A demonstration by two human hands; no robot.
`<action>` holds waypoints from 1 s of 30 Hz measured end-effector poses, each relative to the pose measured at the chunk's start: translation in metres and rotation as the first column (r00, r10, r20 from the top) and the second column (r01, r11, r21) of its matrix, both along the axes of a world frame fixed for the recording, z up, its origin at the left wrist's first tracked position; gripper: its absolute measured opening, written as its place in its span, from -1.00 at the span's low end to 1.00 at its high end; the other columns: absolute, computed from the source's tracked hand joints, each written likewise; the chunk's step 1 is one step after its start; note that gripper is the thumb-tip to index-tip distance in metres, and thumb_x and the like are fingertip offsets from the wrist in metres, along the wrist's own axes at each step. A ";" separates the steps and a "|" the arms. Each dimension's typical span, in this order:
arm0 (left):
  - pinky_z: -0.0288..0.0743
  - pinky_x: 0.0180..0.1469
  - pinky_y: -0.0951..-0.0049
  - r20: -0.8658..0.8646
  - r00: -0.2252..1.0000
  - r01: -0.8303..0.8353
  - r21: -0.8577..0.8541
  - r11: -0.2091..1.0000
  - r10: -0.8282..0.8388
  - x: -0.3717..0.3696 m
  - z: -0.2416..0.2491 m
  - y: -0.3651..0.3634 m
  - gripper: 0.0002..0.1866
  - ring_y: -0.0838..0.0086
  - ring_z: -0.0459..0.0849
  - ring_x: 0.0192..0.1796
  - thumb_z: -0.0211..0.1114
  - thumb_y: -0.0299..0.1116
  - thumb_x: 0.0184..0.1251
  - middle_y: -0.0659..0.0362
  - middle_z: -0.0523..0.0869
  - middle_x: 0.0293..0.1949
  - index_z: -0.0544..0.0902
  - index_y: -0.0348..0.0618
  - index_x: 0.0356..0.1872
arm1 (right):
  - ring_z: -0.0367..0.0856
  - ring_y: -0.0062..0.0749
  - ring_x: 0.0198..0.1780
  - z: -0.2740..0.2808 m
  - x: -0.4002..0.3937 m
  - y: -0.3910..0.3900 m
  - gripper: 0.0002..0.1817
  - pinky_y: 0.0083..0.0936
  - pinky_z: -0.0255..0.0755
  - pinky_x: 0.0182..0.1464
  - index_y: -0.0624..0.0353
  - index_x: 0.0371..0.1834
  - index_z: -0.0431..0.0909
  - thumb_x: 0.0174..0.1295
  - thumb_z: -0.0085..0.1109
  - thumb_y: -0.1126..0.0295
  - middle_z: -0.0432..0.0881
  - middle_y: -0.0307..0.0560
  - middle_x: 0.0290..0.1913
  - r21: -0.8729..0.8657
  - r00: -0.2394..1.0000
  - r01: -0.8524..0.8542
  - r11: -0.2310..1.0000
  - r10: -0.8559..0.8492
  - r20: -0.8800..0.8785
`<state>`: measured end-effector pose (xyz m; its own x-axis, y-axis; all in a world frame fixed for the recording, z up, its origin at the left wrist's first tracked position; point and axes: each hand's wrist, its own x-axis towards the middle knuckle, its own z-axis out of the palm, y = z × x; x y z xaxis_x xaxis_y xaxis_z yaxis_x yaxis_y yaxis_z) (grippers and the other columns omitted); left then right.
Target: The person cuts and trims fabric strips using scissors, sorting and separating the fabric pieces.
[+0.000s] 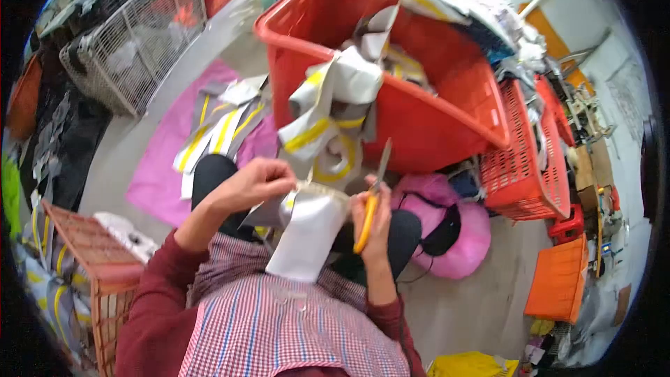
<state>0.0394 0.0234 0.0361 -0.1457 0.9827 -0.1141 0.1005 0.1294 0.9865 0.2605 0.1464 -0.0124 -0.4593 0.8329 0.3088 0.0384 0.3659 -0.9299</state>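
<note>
Cluttered workshop floor (pixel 474 307), red crates (pixel 419 119)

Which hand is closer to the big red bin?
Right. The right hand, holding scissors, sits just below the red bin; the left hand is further left.

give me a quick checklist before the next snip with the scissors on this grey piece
1. Right hand holds the scissors by the yellow handles: ok.
2. Scissor blades point up and away from the body: ok.
3. Left hand pinches the top edge of the grey fabric piece: ok.
4. Left fingers clear of the blades: ok, they sit apart across the piece.
5. Blades open or shut: cannot tell.
6. Piece free of the pile hanging over the red bin: cannot tell, the two overlap in view.
</note>
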 end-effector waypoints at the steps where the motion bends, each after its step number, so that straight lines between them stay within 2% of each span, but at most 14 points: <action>1: 0.27 -0.42 0.65 0.008 0.999 -0.040 -0.038 0.998 0.040 0.000 -0.001 -0.002 -0.82 0.76 0.38 -0.44 0.20 -0.35 0.36 0.41 0.51 -0.49 0.63 -0.27 -0.31 | 0.36 -0.65 -0.37 0.003 0.000 -0.002 -0.54 -0.72 0.34 -0.32 0.17 0.23 0.28 0.27 0.14 0.53 0.39 -0.30 -0.36 0.021 1.000 -0.020 1.000 0.020 0.005; 3: 0.25 -0.42 0.67 0.111 0.990 -0.079 -0.022 0.997 0.081 0.005 -0.010 -0.005 -0.83 0.77 0.37 -0.44 0.18 -0.39 0.37 0.42 0.52 -0.46 0.63 -0.30 -0.26 | 0.35 -0.66 -0.36 -0.005 0.013 -0.004 -0.49 -0.71 0.35 -0.29 0.17 0.26 0.24 0.25 0.16 0.54 0.38 -0.31 -0.35 -0.174 0.998 -0.036 0.984 0.045 0.048; 4: 0.25 -0.42 0.67 0.119 0.989 -0.084 -0.041 0.996 0.088 0.006 -0.016 -0.007 -0.83 0.77 0.37 -0.44 0.18 -0.39 0.37 0.42 0.52 -0.46 0.63 -0.30 -0.26 | 0.36 -0.65 -0.34 0.004 0.018 -0.011 -0.48 -0.69 0.36 -0.26 0.19 0.25 0.28 0.22 0.21 0.53 0.38 -0.31 -0.35 -0.269 0.991 -0.132 0.954 0.136 -0.005; 5: 0.24 -0.41 0.70 0.150 0.984 -0.084 -0.055 0.995 0.092 0.006 -0.021 -0.007 -0.82 0.79 0.37 -0.42 0.20 -0.36 0.38 0.43 0.52 -0.44 0.63 -0.29 -0.21 | 0.36 -0.65 -0.34 0.005 0.022 -0.020 -0.48 -0.69 0.36 -0.26 0.19 0.25 0.28 0.22 0.21 0.53 0.38 -0.31 -0.35 -0.284 0.991 -0.131 0.950 0.137 0.001; 7: 0.22 -0.40 0.73 0.185 0.978 -0.080 -0.076 0.994 0.093 0.007 -0.030 -0.006 -0.80 0.81 0.37 -0.40 0.21 -0.33 0.39 0.44 0.53 -0.41 0.63 -0.27 -0.16 | 0.38 -0.63 -0.33 0.008 0.029 -0.036 -0.49 -0.67 0.37 -0.25 0.21 0.23 0.37 0.19 0.24 0.50 0.40 -0.30 -0.34 -0.468 0.911 -0.371 0.802 0.412 -0.015; 8: 0.25 -0.38 0.73 0.189 0.977 -0.090 -0.049 0.995 0.098 0.007 -0.034 -0.006 -0.80 0.80 0.39 -0.39 0.20 -0.35 0.40 0.42 0.55 -0.39 0.63 -0.29 -0.14 | 0.40 -0.61 -0.33 0.016 0.031 -0.040 -0.50 -0.67 0.38 -0.24 0.24 0.23 0.43 0.18 0.27 0.48 0.40 -0.25 -0.34 -0.327 0.845 -0.453 0.829 0.516 0.138; 9: 0.28 -0.36 0.73 0.191 0.976 -0.101 -0.019 0.995 0.102 0.007 -0.036 -0.004 -0.81 0.79 0.41 -0.38 0.19 -0.38 0.40 0.40 0.57 -0.37 0.63 -0.30 -0.12 | 0.45 -0.57 -0.30 0.013 0.032 -0.043 -0.45 -0.65 0.41 -0.19 0.27 0.23 0.44 0.14 0.33 0.44 0.50 -0.13 -0.26 -0.384 0.796 -0.474 0.793 0.572 0.198; 11: 0.37 -0.30 0.71 0.150 0.985 -0.087 -0.018 0.996 0.089 0.007 -0.029 -0.003 -0.79 0.77 0.48 -0.34 0.18 -0.42 0.38 0.37 0.61 -0.35 0.62 -0.33 -0.08 | 0.50 -0.50 -0.24 0.009 0.031 -0.049 -0.42 -0.61 0.44 -0.12 0.31 0.22 0.45 0.14 0.37 0.35 0.57 0.00 -0.16 -0.388 0.777 -0.473 0.791 0.582 0.239; 14: 0.45 -0.22 0.70 0.212 0.976 -0.057 0.037 0.998 0.048 0.008 -0.027 -0.002 -0.78 0.74 0.55 -0.29 0.20 -0.46 0.36 0.31 0.65 -0.29 0.61 -0.35 -0.05 | 0.53 -0.45 -0.21 0.001 0.032 -0.049 -0.41 -0.57 0.46 -0.08 0.34 0.21 0.45 0.15 0.38 0.27 0.61 0.07 -0.11 -0.375 0.774 -0.407 0.833 0.532 0.343; 17: 0.48 -0.16 0.70 0.273 0.958 -0.094 0.004 0.996 0.089 0.008 -0.030 0.000 -0.78 0.72 0.59 -0.24 0.26 -0.44 0.34 0.29 0.68 -0.27 0.58 -0.32 -0.06 | 0.53 -0.46 -0.25 0.005 0.031 -0.049 -0.41 -0.58 0.47 -0.13 0.36 0.20 0.45 0.18 0.35 0.24 0.60 0.04 -0.19 -0.451 0.770 -0.381 0.807 0.547 0.328; 21: 0.49 -0.19 0.71 0.323 0.941 -0.122 0.048 0.991 0.100 0.011 -0.035 0.000 -0.76 0.72 0.61 -0.27 0.36 -0.46 0.26 0.28 0.66 -0.29 0.53 -0.26 -0.12 | 0.52 -0.49 -0.29 0.007 0.028 -0.048 -0.44 -0.60 0.46 -0.18 0.33 0.19 0.47 0.18 0.35 0.25 0.59 -0.03 -0.24 -0.425 0.772 -0.393 0.816 0.543 0.330; 23: 0.49 -0.20 0.71 0.322 0.941 -0.123 0.051 0.991 0.100 0.013 -0.035 -0.001 -0.75 0.72 0.61 -0.28 0.38 -0.47 0.23 0.28 0.66 -0.30 0.50 -0.24 -0.15 | 0.51 -0.53 -0.32 0.006 0.025 -0.049 -0.47 -0.62 0.45 -0.22 0.29 0.18 0.49 0.18 0.34 0.27 0.58 -0.11 -0.30 -0.448 0.804 -0.396 0.801 0.538 0.253; 27: 0.49 -0.21 0.70 0.373 0.925 -0.104 0.062 0.993 0.073 0.019 -0.036 0.000 -0.72 0.72 0.60 -0.30 0.43 -0.46 0.18 0.30 0.65 -0.33 0.48 -0.21 -0.19 | 0.52 -0.57 -0.32 0.010 0.023 -0.049 -0.52 -0.64 0.45 -0.21 0.25 0.15 0.52 0.18 0.34 0.30 0.62 -0.13 -0.30 -0.487 0.795 -0.349 0.801 0.528 0.299; 30: 0.48 -0.22 0.69 0.333 0.941 -0.079 0.055 0.995 0.056 0.021 -0.036 0.001 -0.66 0.72 0.60 -0.30 0.45 -0.44 0.17 0.30 0.65 -0.34 0.49 -0.22 -0.11 | 0.55 -0.58 -0.29 0.008 0.025 -0.053 -0.55 -0.63 0.47 -0.19 0.26 0.11 0.55 0.18 0.34 0.31 0.66 -0.10 -0.24 -0.504 0.838 -0.320 0.802 0.488 0.245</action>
